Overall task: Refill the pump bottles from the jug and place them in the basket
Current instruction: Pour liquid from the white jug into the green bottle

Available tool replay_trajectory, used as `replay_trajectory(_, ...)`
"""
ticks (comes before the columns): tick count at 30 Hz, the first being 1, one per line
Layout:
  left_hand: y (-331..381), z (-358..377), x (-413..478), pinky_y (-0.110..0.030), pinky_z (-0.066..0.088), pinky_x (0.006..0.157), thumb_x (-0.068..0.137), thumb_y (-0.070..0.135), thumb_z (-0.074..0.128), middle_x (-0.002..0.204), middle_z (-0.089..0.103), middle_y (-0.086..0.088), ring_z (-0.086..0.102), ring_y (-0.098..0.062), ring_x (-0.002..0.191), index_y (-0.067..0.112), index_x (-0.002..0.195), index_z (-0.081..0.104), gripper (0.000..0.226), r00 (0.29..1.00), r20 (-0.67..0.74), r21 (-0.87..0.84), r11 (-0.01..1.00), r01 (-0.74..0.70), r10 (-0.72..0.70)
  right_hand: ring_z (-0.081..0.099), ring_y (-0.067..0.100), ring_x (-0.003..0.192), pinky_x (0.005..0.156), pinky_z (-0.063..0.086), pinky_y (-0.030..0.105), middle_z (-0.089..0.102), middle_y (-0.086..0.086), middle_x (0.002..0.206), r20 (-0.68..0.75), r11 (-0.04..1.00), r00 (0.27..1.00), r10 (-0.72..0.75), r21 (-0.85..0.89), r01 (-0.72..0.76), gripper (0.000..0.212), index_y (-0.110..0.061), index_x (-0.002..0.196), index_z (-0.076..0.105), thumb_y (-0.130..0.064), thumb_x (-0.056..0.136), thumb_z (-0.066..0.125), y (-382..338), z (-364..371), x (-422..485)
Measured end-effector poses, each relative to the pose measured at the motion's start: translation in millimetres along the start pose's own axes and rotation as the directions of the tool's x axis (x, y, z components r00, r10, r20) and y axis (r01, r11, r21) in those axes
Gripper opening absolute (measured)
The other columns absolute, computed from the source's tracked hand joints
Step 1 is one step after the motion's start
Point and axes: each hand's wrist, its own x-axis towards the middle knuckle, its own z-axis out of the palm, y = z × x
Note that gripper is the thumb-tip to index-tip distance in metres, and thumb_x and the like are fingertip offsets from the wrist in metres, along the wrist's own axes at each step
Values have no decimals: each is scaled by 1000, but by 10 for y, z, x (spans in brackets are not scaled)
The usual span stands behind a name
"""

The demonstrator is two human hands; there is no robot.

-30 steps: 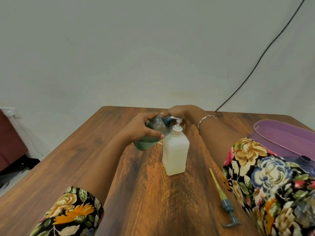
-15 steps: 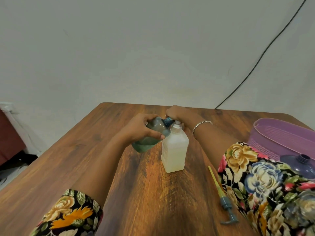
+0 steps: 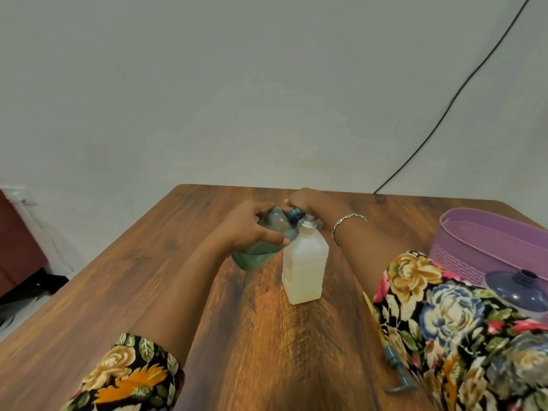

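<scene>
The left hand [image 3: 249, 229] wraps its fingers round the tilted green bottle [image 3: 258, 256]; the right hand [image 3: 305, 200] has its fingers curled on the bottle's neck. A pump [image 3: 391, 357] lies loose on the surface [image 3: 267, 336] and the purple basket [image 3: 474, 247] shows no bottles, so most of the task likely remains.

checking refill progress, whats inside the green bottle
The green bottle, tilted in the left hand, holds greenish liquid in its lower part. The hand covers part of its wall, so the level is hidden.
</scene>
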Motion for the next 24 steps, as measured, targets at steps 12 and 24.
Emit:
replay_trajectory(12, 95, -74, -19, -24, 48, 74, 65, 24, 78, 96, 61, 5, 57, -11, 86, 19, 110, 59, 49, 1000, 12, -43, 999, 5, -4, 55, 37, 101, 82, 49, 41, 54, 23, 116, 170, 995, 985, 7, 93, -23, 28, -2, 121, 52, -10, 95, 44, -46, -133, -16)
replay_trajectory(24, -17, 37, -37, -27, 47, 77, 67, 24, 77, 97, 59, 8, 55, -12, 91, 27, 110, 55, 48, 999, 26, -64, 997, 36, -34, 49, 21, 62, 63, 41, 28, 53, 15, 81, 66, 998, 998, -24, -63, 28, 29, 1, 99, 59, -21, 96, 40, -20, 38, 55)
